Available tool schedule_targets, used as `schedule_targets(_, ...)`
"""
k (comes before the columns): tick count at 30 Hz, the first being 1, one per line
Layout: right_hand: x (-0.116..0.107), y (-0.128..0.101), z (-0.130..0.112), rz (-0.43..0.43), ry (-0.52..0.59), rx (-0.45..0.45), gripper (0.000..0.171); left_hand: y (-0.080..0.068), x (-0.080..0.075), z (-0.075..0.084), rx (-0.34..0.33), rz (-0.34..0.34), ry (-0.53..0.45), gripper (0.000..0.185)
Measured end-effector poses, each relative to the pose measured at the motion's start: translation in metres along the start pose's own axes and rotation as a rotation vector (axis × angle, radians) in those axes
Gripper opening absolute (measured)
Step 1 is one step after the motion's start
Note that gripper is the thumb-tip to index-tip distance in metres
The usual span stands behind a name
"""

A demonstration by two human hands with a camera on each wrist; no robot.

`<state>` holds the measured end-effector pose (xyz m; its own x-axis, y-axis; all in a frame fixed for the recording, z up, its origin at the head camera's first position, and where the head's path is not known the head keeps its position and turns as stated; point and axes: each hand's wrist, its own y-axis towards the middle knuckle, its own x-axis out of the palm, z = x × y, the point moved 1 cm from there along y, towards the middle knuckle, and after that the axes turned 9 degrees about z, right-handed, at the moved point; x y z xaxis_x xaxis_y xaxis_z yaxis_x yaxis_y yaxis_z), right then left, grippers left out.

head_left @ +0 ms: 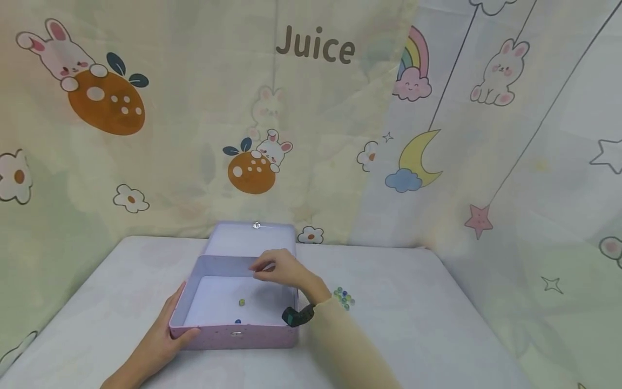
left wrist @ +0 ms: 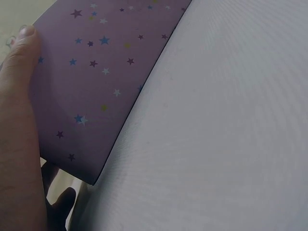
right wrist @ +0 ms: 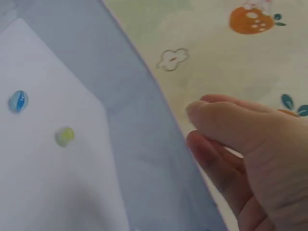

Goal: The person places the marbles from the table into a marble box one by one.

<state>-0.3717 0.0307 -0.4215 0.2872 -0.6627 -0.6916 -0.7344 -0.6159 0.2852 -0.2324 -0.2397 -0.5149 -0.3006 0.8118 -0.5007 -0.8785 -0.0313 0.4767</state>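
Your right hand (head_left: pixel 282 268) hangs over the back part of the box (head_left: pixel 233 329). Its fingertips (right wrist: pixel 195 108) are pressed together like a little pinch. You cannot tell from these pictures if a marble is between them.

Your left hand (head_left: pixel 167 335) holds the box at its front left corner, with the thumb (left wrist: pixel 21 41) laid flat against the starry pink wall. The box sits on the table (head_left: pixel 437 324), and its lid (head_left: pixel 252 237) stands open at the back.

Inside the box, on the white floor, lie a yellow-green marble (right wrist: pixel 64 136) and a blue marble (right wrist: pixel 18 101), apart from each other. More marbles (head_left: pixel 343 297) wait in a small heap on the table just to the right of the box, beside your right wrist.

The marbles look like glass, so they are likely hard, smooth and slippery. They roll away easily and could chip if dropped from high up. Take one between your thumb tip and one or two fingertips, and let go low over the box.

The box looks like light card. It may slide if bumped, so keep your left hand on that corner.
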Motion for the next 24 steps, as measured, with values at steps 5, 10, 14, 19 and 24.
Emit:
schedule_targets(5,-0.028,-0.031,0.004,0.167,0.077,-0.019,0.022,-0.002,0.001,-0.001,0.011,0.003,0.002,0.1)
schedule_targets(10,-0.052,-0.076,0.026,0.311,0.025,0.049,0.017,-0.001,0.002,-0.003,0.023,0.002,-0.006,0.101)
schedule_targets(14,-0.068,-0.103,0.05,0.367,-0.037,0.084,0.018,0.002,-0.002,-0.004,0.013,0.0,-0.007,0.1)
schedule_targets(19,-0.085,-0.119,0.076,0.325,-0.072,0.106,0.017,0.004,-0.003,-0.005,0.006,-0.004,-0.01,0.099)
schedule_targets(24,-0.098,-0.139,0.1,0.252,-0.125,0.236,0.016,0.005,0.0,-0.007,-0.003,-0.011,-0.001,0.099)
